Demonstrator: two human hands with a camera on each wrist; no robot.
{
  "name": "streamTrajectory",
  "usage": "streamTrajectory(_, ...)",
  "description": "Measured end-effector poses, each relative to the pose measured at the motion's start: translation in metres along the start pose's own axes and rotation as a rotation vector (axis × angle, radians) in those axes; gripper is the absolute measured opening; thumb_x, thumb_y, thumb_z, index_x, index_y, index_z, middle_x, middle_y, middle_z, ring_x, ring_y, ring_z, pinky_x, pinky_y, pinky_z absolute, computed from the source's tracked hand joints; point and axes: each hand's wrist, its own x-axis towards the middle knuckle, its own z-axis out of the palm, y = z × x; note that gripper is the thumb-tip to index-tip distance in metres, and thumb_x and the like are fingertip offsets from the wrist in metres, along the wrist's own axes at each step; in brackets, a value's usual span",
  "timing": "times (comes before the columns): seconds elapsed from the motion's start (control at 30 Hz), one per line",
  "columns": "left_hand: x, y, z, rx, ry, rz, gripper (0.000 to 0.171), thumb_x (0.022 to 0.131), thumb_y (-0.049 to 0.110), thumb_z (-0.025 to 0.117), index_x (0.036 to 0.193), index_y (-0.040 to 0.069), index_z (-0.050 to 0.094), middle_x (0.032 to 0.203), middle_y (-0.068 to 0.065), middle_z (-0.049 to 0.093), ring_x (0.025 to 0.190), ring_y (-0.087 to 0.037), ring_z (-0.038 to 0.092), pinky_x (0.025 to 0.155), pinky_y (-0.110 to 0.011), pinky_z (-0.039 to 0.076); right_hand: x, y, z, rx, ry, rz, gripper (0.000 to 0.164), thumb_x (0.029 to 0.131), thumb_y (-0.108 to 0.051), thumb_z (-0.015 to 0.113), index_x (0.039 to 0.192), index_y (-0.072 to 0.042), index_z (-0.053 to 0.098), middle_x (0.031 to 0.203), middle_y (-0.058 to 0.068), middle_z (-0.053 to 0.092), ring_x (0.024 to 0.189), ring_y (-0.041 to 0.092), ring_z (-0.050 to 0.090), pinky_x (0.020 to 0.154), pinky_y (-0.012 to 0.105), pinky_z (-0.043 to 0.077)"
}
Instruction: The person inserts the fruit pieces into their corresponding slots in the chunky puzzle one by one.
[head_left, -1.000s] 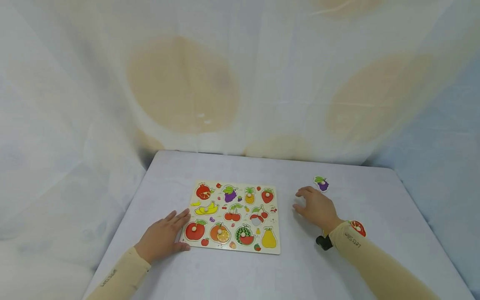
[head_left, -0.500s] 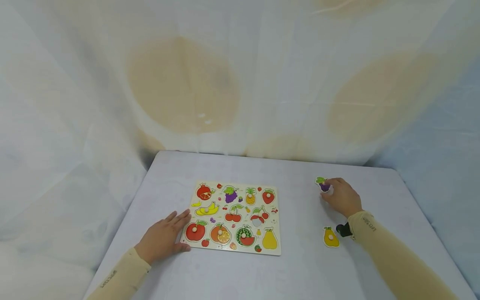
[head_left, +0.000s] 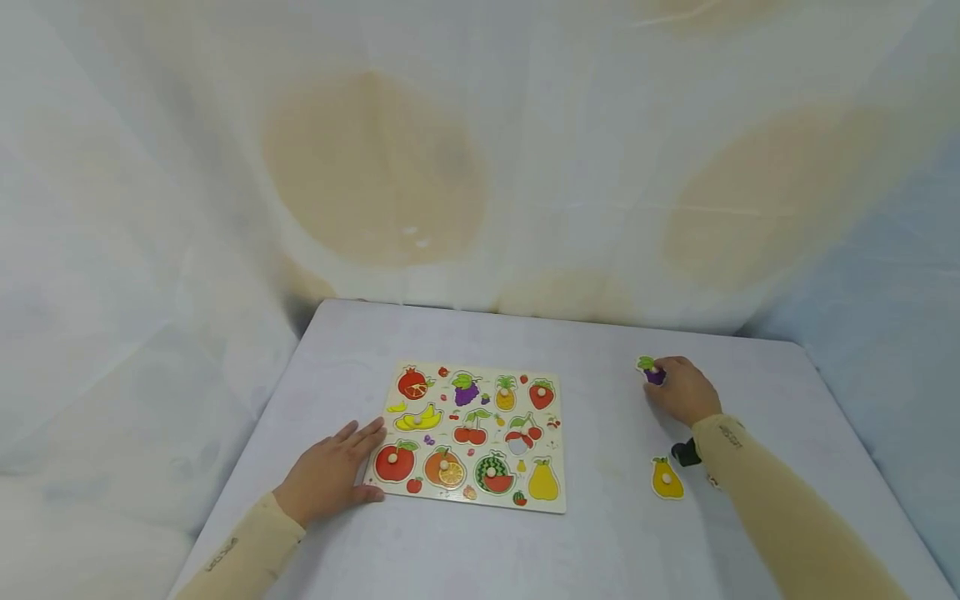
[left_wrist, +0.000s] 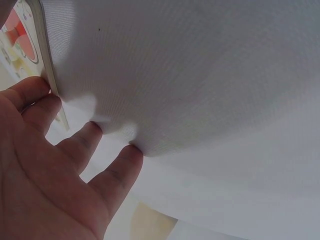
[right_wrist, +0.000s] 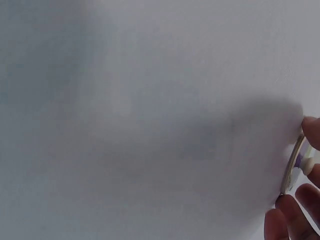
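Note:
My left hand (head_left: 330,471) rests at the left edge of a wooden fruit puzzle board (head_left: 450,402), fingers extended. Its fingertips touch the board's edge (left_wrist: 47,55) and the cloth in the left wrist view. At the right, my right hand (head_left: 684,392) holds a purple grape puzzle piece (head_left: 654,375) between thumb and fingers. Seen edge-on in the right wrist view, the grape piece (right_wrist: 292,165) has a pale knob (right_wrist: 307,165); that hand is partly out of frame. A yellow pear puzzle piece (head_left: 667,479) lies nearer me, below the right hand.
Several knobbed fruit pieces sit in the board, such as the apple (head_left: 394,461). The grape picture (head_left: 466,392) and pear picture (head_left: 543,481) on it show no knobs. Another piece (head_left: 713,481) is mostly hidden by my right forearm. White cloth (head_left: 592,537) covers the table.
My right hand has moved right from beside the board to the grape piece and now grips it. The pear piece has come into view. My left hand stays at the board.

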Motion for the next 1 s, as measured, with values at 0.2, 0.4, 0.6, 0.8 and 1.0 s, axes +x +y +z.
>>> streamTrajectory(0.2, 0.0002, 0.0007, -0.0002, 0.011, 0.0, -0.003, 0.094, 0.075, 0.055, 0.082, 0.15, 0.01, 0.047, 0.157, -0.004, 0.039, 0.14, -0.039, 0.037, 0.104, -0.057, 0.042, 0.0022, -0.0025, 0.0011, -0.002, 0.01, -0.006, 0.05, 0.093, -0.019, 0.069, 0.132, 0.009, 0.054, 0.132, 0.034, 0.049, 0.115, 0.049, 0.054, 0.1, 0.063, 0.042)
streamTrajectory(0.4, 0.0002, 0.0004, 0.0005, 0.024, 0.008, 0.004, 0.094, 0.075, 0.056, 0.081, 0.149, 0.01, 0.047, 0.156, -0.005, 0.04, 0.139, -0.04, 0.038, 0.104, -0.056, 0.042, 0.0029, -0.0012, 0.0016, 0.009, 0.029, -0.008, 0.049, 0.091, -0.017, 0.069, 0.13, 0.01, 0.056, 0.129, 0.035, 0.05, 0.113, 0.05, 0.054, 0.098, 0.063, 0.043)
streamTrajectory(0.6, 0.001, 0.0002, 0.0019, 0.021, 0.001, 0.001, 0.095, 0.075, 0.057, 0.081, 0.15, 0.01, 0.047, 0.156, -0.004, 0.04, 0.14, -0.04, 0.038, 0.105, -0.056, 0.042, 0.0049, -0.0004, 0.0045, 0.027, 0.052, -0.02, 0.048, 0.089, -0.016, 0.069, 0.127, 0.01, 0.057, 0.123, 0.033, 0.055, 0.108, 0.048, 0.056, 0.096, 0.063, 0.045)
streamTrajectory(0.8, 0.0015, 0.0009, 0.0023, 0.013, -0.006, -0.012, 0.095, 0.075, 0.057, 0.081, 0.15, 0.011, 0.046, 0.157, -0.003, 0.04, 0.141, -0.039, 0.036, 0.106, -0.056, 0.041, 0.005, -0.0032, 0.0021, 0.024, 0.048, -0.011, 0.047, 0.088, -0.017, 0.07, 0.126, 0.009, 0.058, 0.121, 0.033, 0.056, 0.107, 0.047, 0.057, 0.096, 0.063, 0.045)
streamTrajectory(1.0, 0.0018, 0.0001, 0.003, 0.012, -0.007, -0.013, 0.095, 0.074, 0.057, 0.081, 0.15, 0.012, 0.046, 0.157, -0.003, 0.04, 0.141, -0.039, 0.036, 0.106, -0.056, 0.041, 0.0047, -0.0011, 0.001, 0.016, 0.038, -0.006, 0.047, 0.089, -0.018, 0.072, 0.125, 0.009, 0.06, 0.127, 0.033, 0.053, 0.111, 0.048, 0.055, 0.098, 0.063, 0.043)
